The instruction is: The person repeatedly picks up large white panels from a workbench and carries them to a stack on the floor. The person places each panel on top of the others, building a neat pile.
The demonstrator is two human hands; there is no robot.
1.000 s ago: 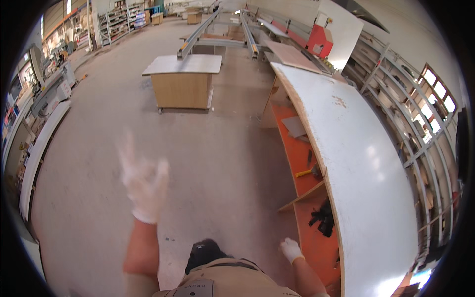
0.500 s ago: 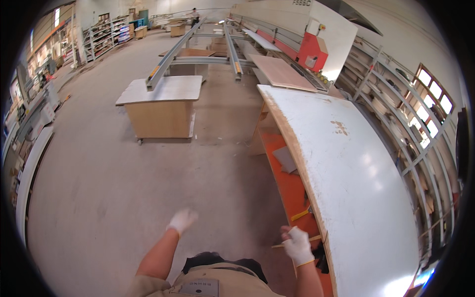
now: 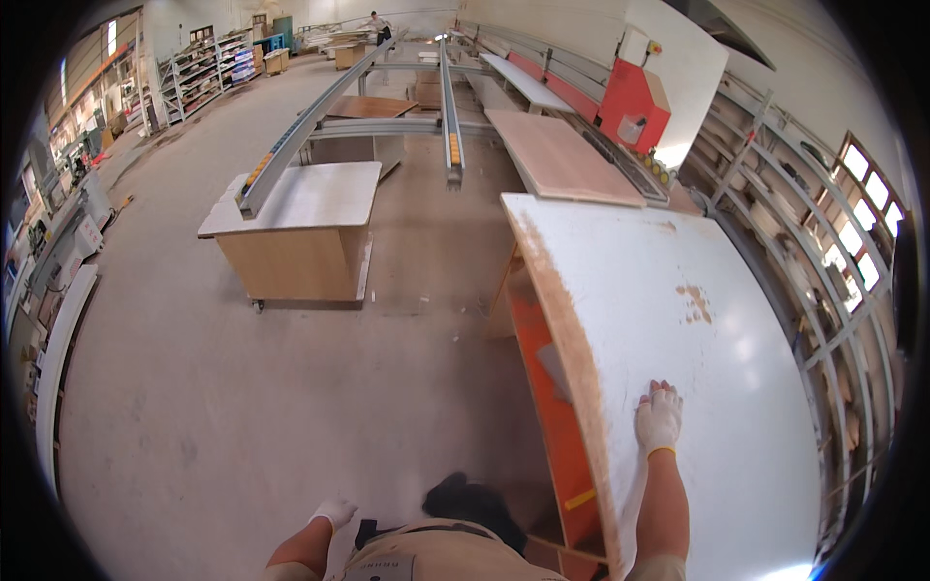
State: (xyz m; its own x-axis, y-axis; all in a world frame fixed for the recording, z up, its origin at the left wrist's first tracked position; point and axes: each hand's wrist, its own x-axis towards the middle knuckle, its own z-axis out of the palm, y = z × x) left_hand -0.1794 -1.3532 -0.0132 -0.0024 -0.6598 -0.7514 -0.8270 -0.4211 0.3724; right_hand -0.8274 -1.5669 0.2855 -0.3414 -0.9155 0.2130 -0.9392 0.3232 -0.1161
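This is a big woodworking shop, a panel-cutting hall by the look of it. A wide concrete floor (image 3: 242,407) runs between long metal conveyor rails (image 3: 300,126), a red machine (image 3: 635,102) and wheeled carts (image 3: 295,237) stacked with board. A large white panel (image 3: 697,358) lies on an orange workbench (image 3: 547,407). Racks (image 3: 208,68) line the far walls, holding stock, I think.

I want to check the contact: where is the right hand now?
In the head view, the right hand lies flat on the big white panel, lower right, near its raw left edge.
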